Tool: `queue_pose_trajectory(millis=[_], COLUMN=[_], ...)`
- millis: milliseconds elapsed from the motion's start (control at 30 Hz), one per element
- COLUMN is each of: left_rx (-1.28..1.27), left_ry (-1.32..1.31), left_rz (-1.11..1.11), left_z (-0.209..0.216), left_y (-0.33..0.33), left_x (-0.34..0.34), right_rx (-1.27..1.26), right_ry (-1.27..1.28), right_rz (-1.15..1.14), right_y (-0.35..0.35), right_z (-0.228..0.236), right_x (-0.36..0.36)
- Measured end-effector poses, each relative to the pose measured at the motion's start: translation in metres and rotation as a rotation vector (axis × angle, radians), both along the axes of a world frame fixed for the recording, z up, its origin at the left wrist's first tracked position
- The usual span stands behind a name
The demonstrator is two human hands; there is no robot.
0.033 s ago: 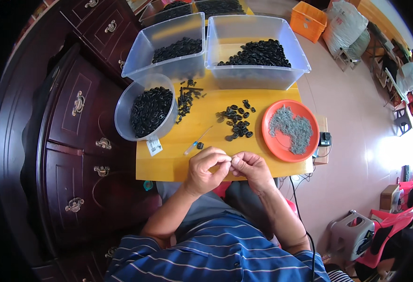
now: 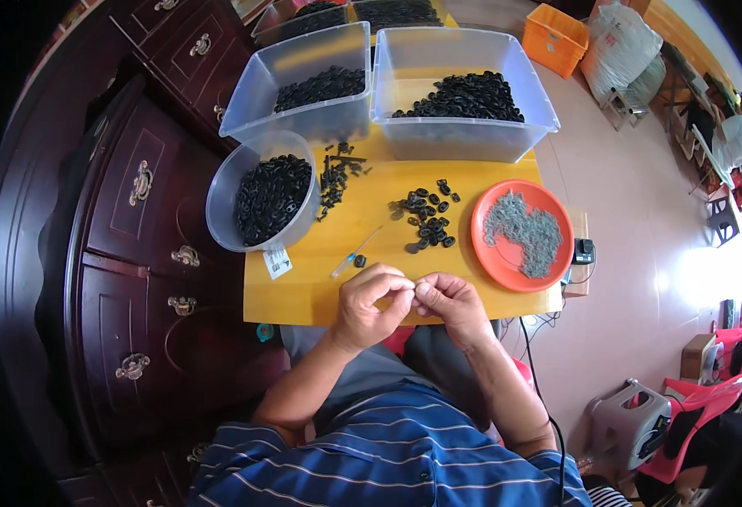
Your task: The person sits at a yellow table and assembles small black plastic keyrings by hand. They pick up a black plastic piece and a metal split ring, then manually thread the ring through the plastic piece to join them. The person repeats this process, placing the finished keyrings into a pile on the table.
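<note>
My left hand (image 2: 369, 306) and my right hand (image 2: 453, 306) meet at the front edge of the yellow table (image 2: 312, 291). Their fingertips are pinched together on a small part that is too tiny to make out. Just beyond them lie a thin clear pen-like tool (image 2: 356, 252) and a single black piece (image 2: 360, 261). Farther out is a loose cluster of black ring parts (image 2: 426, 220). An orange plate (image 2: 493, 255) holding grey metal bits (image 2: 527, 230) sits to the right of my right hand.
A round clear bowl (image 2: 217, 211) of black parts stands at the left, with more black pieces (image 2: 334, 179) beside it. Two clear bins (image 2: 303, 118) (image 2: 464, 135) of black parts line the back. A dark wooden cabinet (image 2: 134, 228) is on the left. An orange crate (image 2: 554, 38), a grey stool (image 2: 633, 418) and red chairs (image 2: 709, 397) are on the right.
</note>
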State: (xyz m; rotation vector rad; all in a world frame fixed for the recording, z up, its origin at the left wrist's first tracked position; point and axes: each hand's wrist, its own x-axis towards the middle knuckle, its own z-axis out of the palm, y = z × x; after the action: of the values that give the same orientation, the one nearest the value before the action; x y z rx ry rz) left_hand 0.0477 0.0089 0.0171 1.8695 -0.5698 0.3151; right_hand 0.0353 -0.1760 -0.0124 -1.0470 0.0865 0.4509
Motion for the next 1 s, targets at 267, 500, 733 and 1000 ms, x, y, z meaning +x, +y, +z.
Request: queue_pose_trajectory(millis=[267, 500, 733, 1000], left_rx=[-0.101, -0.277, -0.322, -0.349], left_ry=[0.176, 0.461, 0.517, 0.587], left_rz=[0.061, 0.050, 0.023, -0.022], left_z=[-0.015, -0.036, -0.043, -0.044], left_y=[0.000, -0.006, -0.015, -0.010], left_x=[-0.006, -0.008, -0.005, -0.004], right_rx=[-0.412, -0.872, -0.982, -1.299], right_ry=[-0.250, -0.625, -0.709, -0.699], right_rz=[-0.102, -0.241, -0.255, -0.559], right_y=[0.009, 0.016, 0.012, -0.036], right_z=[0.001, 0.013, 0.012, 0.021], right_x=[-0.006, -0.005, -0.003, 0.022])
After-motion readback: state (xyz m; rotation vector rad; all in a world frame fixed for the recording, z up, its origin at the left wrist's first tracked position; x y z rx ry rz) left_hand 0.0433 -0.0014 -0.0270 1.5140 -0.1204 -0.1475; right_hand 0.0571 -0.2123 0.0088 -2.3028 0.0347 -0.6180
